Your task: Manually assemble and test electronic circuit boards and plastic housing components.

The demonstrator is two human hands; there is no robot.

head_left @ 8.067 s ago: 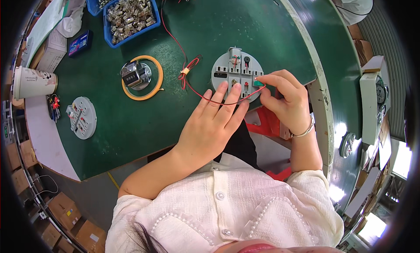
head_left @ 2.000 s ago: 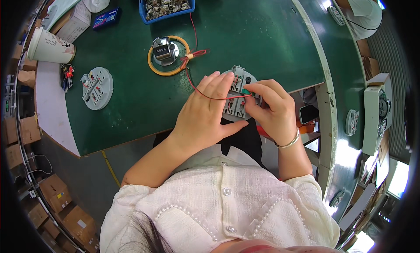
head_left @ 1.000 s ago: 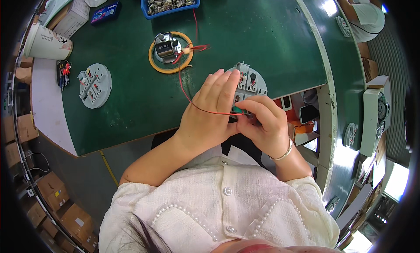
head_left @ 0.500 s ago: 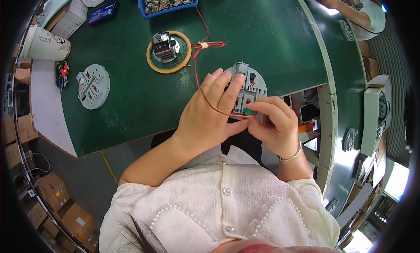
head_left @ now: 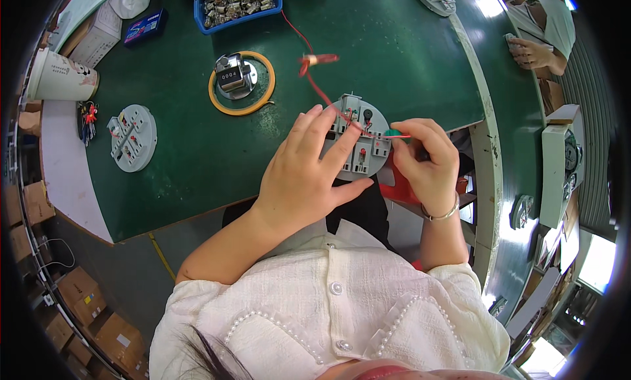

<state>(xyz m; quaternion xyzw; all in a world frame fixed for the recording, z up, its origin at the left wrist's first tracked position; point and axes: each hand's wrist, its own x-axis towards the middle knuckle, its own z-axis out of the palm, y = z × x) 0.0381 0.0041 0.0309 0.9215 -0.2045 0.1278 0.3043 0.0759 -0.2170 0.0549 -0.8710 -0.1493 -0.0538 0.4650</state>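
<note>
Now, step: wiring the grey round plate (head_left: 358, 143), at the table (head_left: 197, 163) edge.
Left hand (head_left: 305, 176): flat, steadying plate.
Right hand (head_left: 427, 160): pinching green-handled screwdriver (head_left: 392, 134) beside red wire (head_left: 319, 91).
Next: likely careful tip seating.

The desk (head_left: 197, 150) has a smooth, dull green top. The round grey plate (head_left: 358, 140) looks plastic; the counter (head_left: 231, 78) is shiny metal.

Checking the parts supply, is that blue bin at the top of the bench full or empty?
Full: the blue bin is heaped with small metal parts.
</note>
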